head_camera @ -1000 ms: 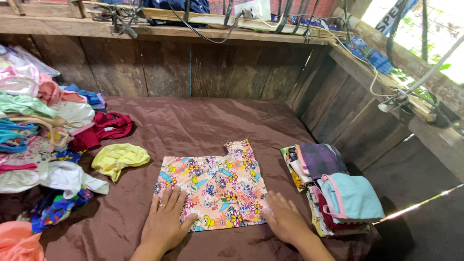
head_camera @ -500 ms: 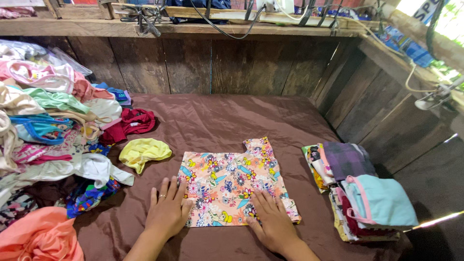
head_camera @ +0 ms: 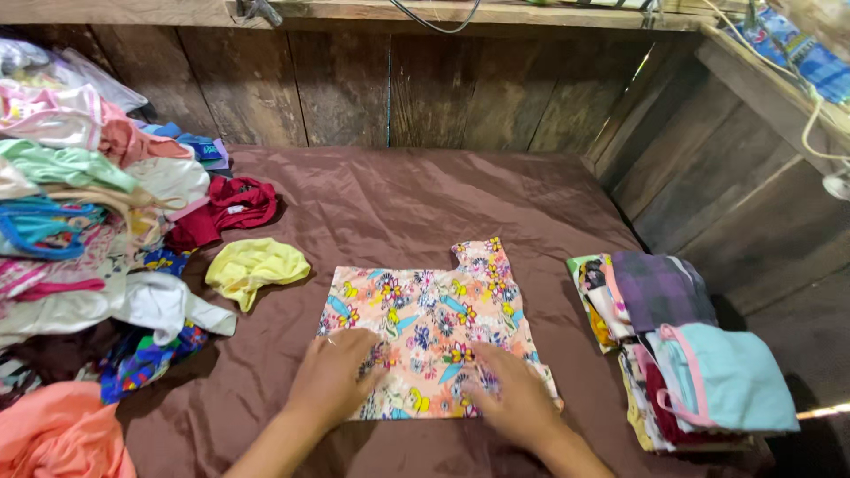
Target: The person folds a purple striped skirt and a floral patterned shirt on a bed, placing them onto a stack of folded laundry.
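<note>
A small floral garment (head_camera: 434,314), peach with blue and yellow flowers, lies flat and partly folded on a brown satin sheet (head_camera: 398,199). My left hand (head_camera: 332,376) rests palm down on its lower left part, a ring on one finger. My right hand (head_camera: 512,398) presses flat on its lower right part. Both hands have fingers spread and hold nothing.
A stack of folded clothes (head_camera: 682,354) stands at the right. A heap of unfolded clothes (head_camera: 80,221) fills the left side, with a yellow piece (head_camera: 255,265) and a red piece (head_camera: 232,205) lying loose beside it. Wooden walls (head_camera: 390,88) close off the back and right.
Both hands have slid inward over the floral garment, the left from its edge onto the cloth. The view has tilted down and shifted slightly.
</note>
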